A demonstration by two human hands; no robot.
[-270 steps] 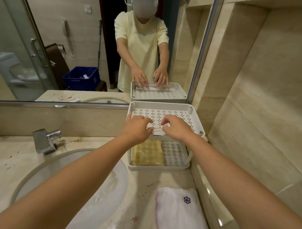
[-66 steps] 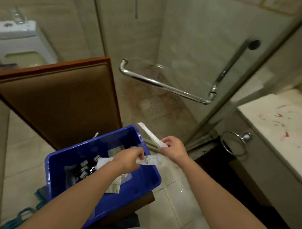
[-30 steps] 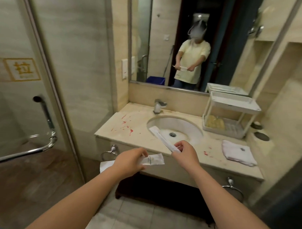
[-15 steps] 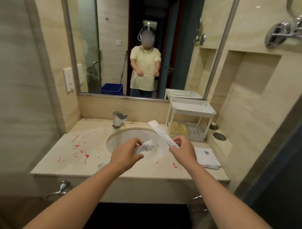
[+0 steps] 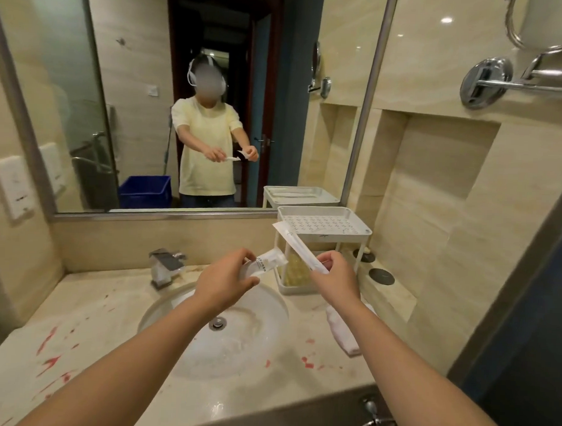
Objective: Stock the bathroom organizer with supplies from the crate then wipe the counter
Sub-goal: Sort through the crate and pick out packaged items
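My left hand [image 5: 221, 282] grips a small white sachet [image 5: 269, 263] above the sink. My right hand [image 5: 336, 277] pinches a long thin white packet [image 5: 296, 243] that slants up to the left, in front of the organizer. The white two-tier organizer [image 5: 362, 230] stands on the counter at the back right, against the mirror; a yellow item [image 5: 293, 270] lies on its lower tier. A folded white cloth [image 5: 340, 334] lies on the counter under my right forearm. The blue crate [image 5: 145, 190] shows only as a reflection in the mirror, behind me.
The round sink [image 5: 234, 338] with its chrome tap [image 5: 164, 266] fills the counter's middle. Red smears [image 5: 53, 361] mark the counter at left and near the front right. Two dark round discs [image 5: 381, 276] sit on the ledge right of the organizer. A chrome rail [image 5: 507, 83] juts from the right wall.
I have turned from the blue crate to the counter and stepped close to it, carrying both packets. My hands now hover over the sink, nearer the organizer.
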